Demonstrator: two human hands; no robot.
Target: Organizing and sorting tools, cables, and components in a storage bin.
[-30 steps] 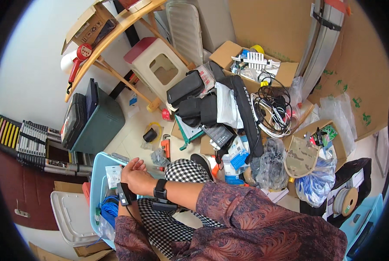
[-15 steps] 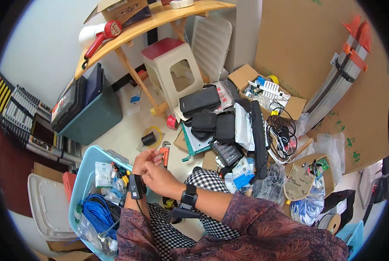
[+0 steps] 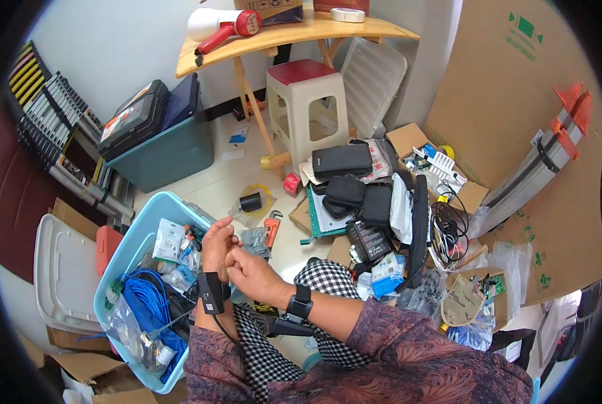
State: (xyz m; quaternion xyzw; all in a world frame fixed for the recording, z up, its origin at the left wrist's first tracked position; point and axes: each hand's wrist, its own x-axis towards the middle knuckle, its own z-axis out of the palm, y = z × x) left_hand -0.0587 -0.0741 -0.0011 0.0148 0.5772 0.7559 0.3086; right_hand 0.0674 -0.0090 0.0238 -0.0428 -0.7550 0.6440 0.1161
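My left hand (image 3: 217, 244) is raised over the right rim of a light blue tub (image 3: 154, 202), fingers loosely bent and apart, with nothing visible in it. A black device (image 3: 212, 293) with a cable is strapped to that wrist. My right hand (image 3: 259, 277) lies against the left wrist and palm, its fingers curled; whatever they grip is hidden. Another black strapped device (image 3: 299, 304) sits on the right wrist. Just beyond the hands are a crumpled grey plastic bag (image 3: 255, 240) and an orange pipe wrench (image 3: 272, 227) on the floor.
The tub holds a blue cable coil (image 3: 147, 296) and packets. Black cases (image 3: 342, 161), cables and cartons are piled at the right. A stool (image 3: 307, 84) stands by a wooden table (image 3: 294, 31) bearing a megaphone (image 3: 221, 28). At left are a dark green bin (image 3: 166, 155) and a ladder (image 3: 55, 101).
The view has shifted, so the surroundings sit further right, and the far things lower, in the picture. My hands stay together; the grey plastic bag now shows beyond them.
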